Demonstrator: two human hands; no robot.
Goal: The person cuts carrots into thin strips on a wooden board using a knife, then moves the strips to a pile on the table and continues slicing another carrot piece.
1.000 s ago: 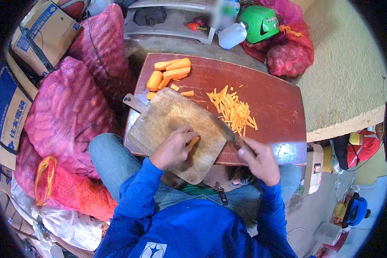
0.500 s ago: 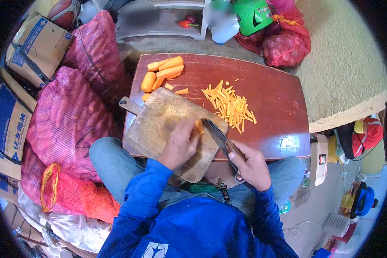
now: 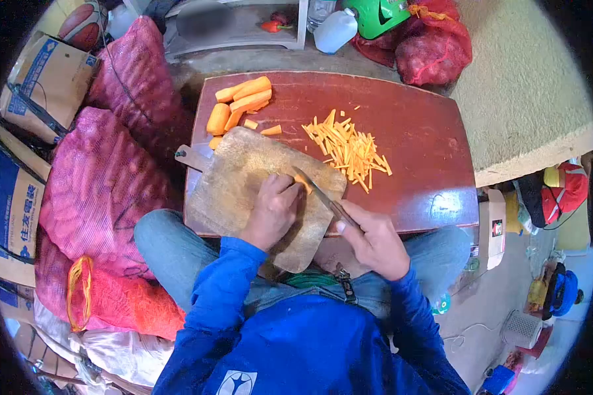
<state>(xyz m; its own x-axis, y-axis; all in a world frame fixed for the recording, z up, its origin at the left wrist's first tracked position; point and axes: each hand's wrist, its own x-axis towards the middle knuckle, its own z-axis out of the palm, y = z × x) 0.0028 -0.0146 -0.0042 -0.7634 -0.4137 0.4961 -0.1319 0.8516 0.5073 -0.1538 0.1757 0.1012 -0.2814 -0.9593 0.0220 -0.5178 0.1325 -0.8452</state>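
Observation:
My left hand [image 3: 274, 209] is closed, fingers bent, on a small carrot piece [image 3: 302, 182] lying on the wooden cutting board [image 3: 237, 174]. My right hand [image 3: 373, 238] grips a knife [image 3: 323, 195] by its handle. The blade lies right beside the carrot piece, near the board's right edge. Beyond that edge, a pile of carrot sticks [image 3: 350, 148] is spread on the red-brown table [image 3: 415, 131]. Several peeled carrots [image 3: 244, 99] sit at the table's far left corner, with small offcuts near the board.
Pink mesh sacks [image 3: 102, 187] stand on the left beside cardboard boxes [image 3: 49, 85]. At the back are a white jug [image 3: 336, 31], a green helmet [image 3: 377, 16] and a red mesh bag [image 3: 435, 56]. A concrete ledge [image 3: 520, 85] borders the right side.
The knife blade has turned from a smeared, tilted position to a clearly seen one against the carrot piece. My left hand's fingers have curled in more. The whole view has shifted slightly.

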